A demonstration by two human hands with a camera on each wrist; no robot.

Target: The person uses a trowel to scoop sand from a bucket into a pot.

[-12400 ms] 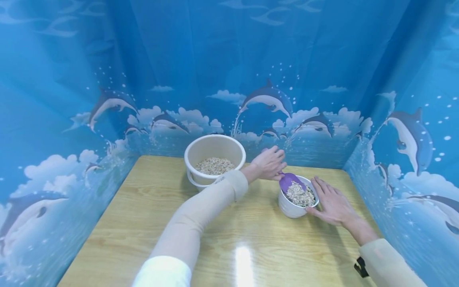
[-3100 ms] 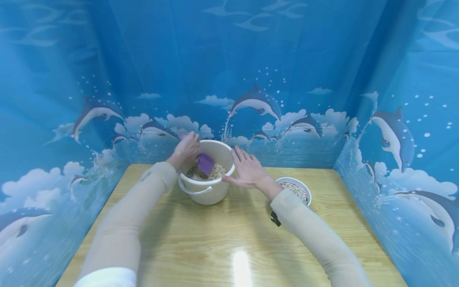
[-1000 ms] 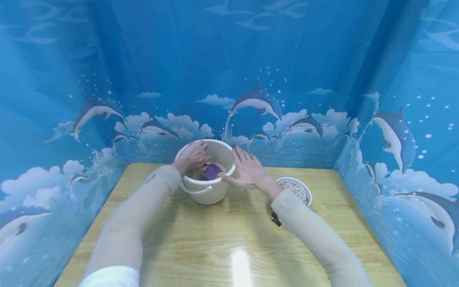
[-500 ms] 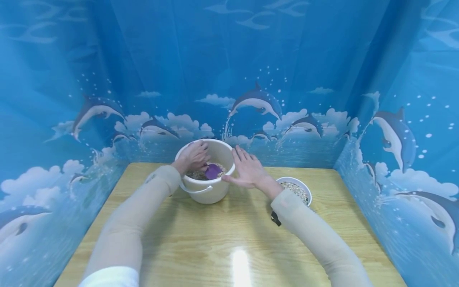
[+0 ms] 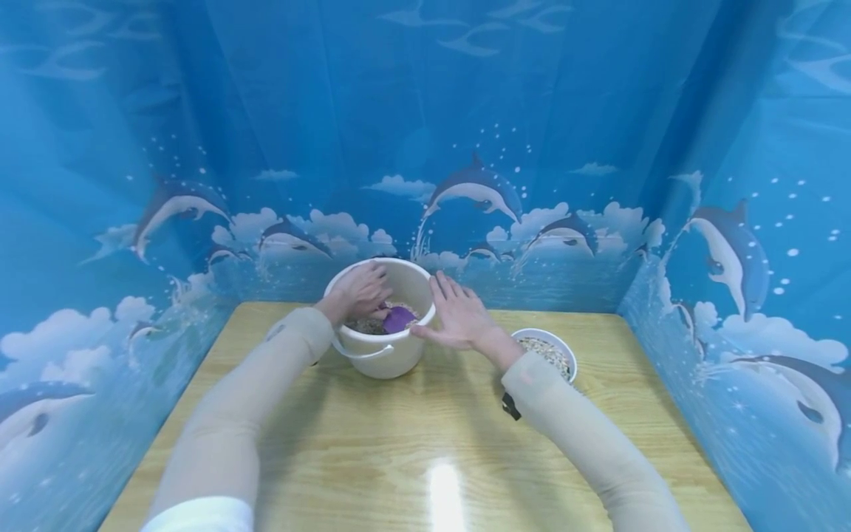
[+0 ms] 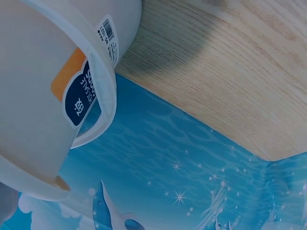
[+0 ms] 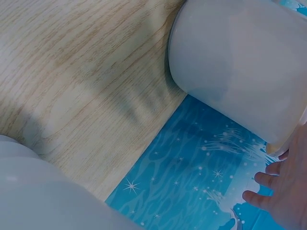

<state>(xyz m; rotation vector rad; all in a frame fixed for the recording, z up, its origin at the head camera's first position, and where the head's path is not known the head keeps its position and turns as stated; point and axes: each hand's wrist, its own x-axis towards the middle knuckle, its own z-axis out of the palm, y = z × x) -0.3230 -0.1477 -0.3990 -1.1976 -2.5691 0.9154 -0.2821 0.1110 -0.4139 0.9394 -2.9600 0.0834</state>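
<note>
The left hand [image 5: 359,290] reaches into the white bucket [image 5: 384,356], fingers curled on a purple scoop [image 5: 398,319] in the grain. The right hand [image 5: 459,316] lies flat and open against the bucket's rim, holding nothing.

A purple scoop [image 5: 398,319] lies low on the grain inside the upright cream bucket [image 5: 385,355].

Head looks down; wrists close beside bucket [image 5: 382,355].

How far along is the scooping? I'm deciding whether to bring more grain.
Done: the small white bowl already holds grain. In hand: the left hand digs the purple plastic scoop into the cream bucket, the right hand steadying its rim. Left: carrying this scoopful over.
</note>
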